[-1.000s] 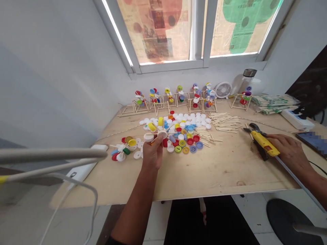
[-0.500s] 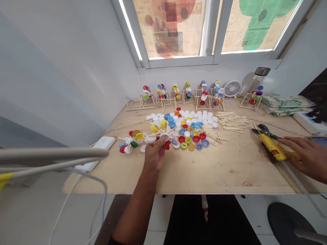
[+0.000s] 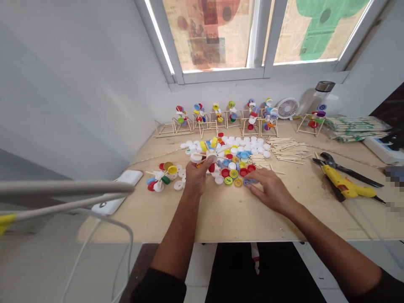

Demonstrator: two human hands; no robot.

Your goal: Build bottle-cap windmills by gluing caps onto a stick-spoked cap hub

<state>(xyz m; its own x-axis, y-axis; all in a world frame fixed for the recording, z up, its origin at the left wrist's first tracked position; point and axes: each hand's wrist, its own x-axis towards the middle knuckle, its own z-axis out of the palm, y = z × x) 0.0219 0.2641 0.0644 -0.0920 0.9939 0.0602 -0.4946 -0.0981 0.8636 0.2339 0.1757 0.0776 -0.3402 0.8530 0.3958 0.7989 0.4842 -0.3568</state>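
Note:
My left hand [image 3: 197,174] grips a wheel of wooden sticks with bottle caps [image 3: 211,156] glued at the stick ends; yellow, white and red caps show on it. My right hand [image 3: 271,187] is at the near right edge of the loose caps, thumb and fingers apart around a periwinkle bottle cap [image 3: 248,182]. Whether the fingertips touch this cap, I cannot tell. On the table left of my left hand lies another cap wheel [image 3: 158,179]. A yellow glue gun [image 3: 345,183] rests to the right, beside black-handled pliers [image 3: 328,160].
White caps [image 3: 252,142] and coloured ones spread over the middle. Wooden sticks [image 3: 287,150] lie in a pile behind my right hand. Several finished cap wheels on stick frames [image 3: 217,120] line the back, near a small fan [image 3: 288,108]. A white power bank-like box [image 3: 121,187] lies left.
My right hand has left the glue gun and moved left to the coloured caps. The wheel in my left hand has shifted slightly right and away from me.

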